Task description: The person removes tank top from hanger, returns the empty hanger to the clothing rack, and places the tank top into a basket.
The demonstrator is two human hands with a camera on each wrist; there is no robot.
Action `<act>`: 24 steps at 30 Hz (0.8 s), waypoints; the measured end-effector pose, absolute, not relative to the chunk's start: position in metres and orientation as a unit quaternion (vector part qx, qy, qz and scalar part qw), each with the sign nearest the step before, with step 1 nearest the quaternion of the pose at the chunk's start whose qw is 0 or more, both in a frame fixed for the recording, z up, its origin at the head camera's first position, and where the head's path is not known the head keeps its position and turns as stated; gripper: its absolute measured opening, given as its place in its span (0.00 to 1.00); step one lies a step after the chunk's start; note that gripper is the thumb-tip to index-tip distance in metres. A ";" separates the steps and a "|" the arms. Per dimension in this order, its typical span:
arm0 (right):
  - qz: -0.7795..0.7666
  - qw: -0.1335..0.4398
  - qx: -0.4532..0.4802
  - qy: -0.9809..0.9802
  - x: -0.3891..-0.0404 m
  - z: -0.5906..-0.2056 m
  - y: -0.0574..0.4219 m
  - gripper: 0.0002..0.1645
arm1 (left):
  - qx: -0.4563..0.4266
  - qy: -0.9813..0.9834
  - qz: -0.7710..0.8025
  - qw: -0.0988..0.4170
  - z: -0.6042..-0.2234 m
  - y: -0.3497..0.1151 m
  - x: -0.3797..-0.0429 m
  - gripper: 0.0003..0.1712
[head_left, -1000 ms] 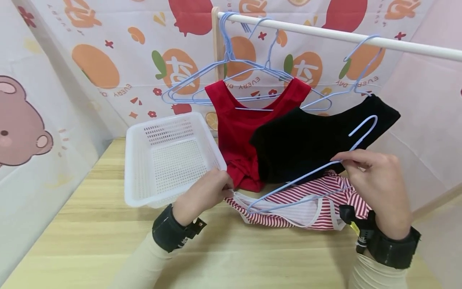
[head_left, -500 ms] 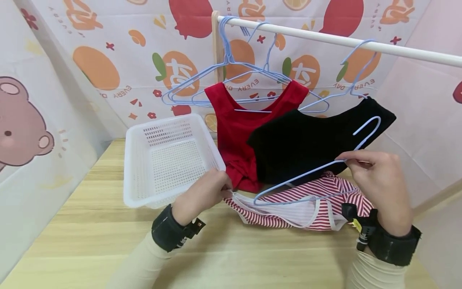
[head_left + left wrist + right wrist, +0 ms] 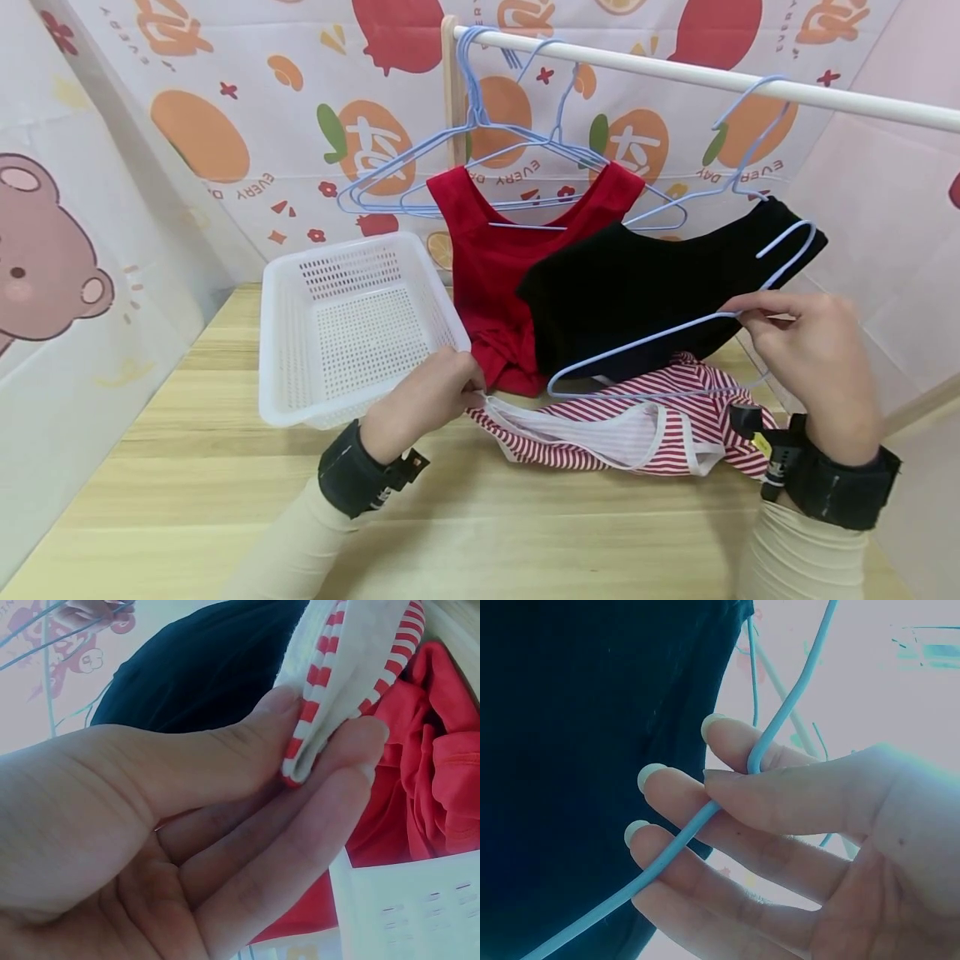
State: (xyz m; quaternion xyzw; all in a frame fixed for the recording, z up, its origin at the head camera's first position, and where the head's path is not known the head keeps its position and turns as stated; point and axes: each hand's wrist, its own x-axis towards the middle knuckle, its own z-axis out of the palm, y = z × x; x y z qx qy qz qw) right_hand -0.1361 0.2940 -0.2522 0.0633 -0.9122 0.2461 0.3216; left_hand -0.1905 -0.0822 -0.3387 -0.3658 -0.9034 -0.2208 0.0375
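Note:
A red-and-white striped garment (image 3: 585, 442) with white trim lies on the table. Its left end is pinched between the thumb and fingers of my left hand (image 3: 431, 392), and the left wrist view shows the striped edge (image 3: 304, 735) in that pinch. My right hand (image 3: 813, 358) holds a light blue wire hanger (image 3: 645, 340) near the base of its hook, thumb against fingers around the wire (image 3: 682, 838). The hanger is tilted above the garment, its lower bar crossing in front of the garment's far side. Behind it hangs a black garment (image 3: 637, 292).
A white perforated basket (image 3: 281, 350) stands left on the wooden table (image 3: 480, 533). A red tank top (image 3: 495, 275) hangs behind, its lower part bunched on the table. Several blue hangers (image 3: 408, 162) hang from the white rail (image 3: 660, 71).
My right hand has moved right and slightly up and away, carrying the hanger off the garment's near edge. The left hand keeps its pinch in nearly the same place.

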 end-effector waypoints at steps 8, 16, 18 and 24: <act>0.228 0.314 0.029 -0.921 -0.138 -0.240 0.305 0.13 | -0.370 -0.902 -0.221 0.039 -0.338 -0.083 -0.191 0.13; 0.205 0.315 -0.002 -0.927 -0.136 -0.227 0.313 0.12 | -0.370 -0.901 -0.225 0.036 -0.338 -0.082 -0.191 0.12; 0.198 0.314 -0.015 -0.929 -0.136 -0.223 0.316 0.12 | -0.369 -0.901 -0.224 0.035 -0.338 -0.082 -0.190 0.11; 0.187 0.315 -0.047 -0.929 -0.137 -0.209 0.324 0.14 | -0.367 -0.903 -0.220 0.034 -0.338 -0.083 -0.190 0.12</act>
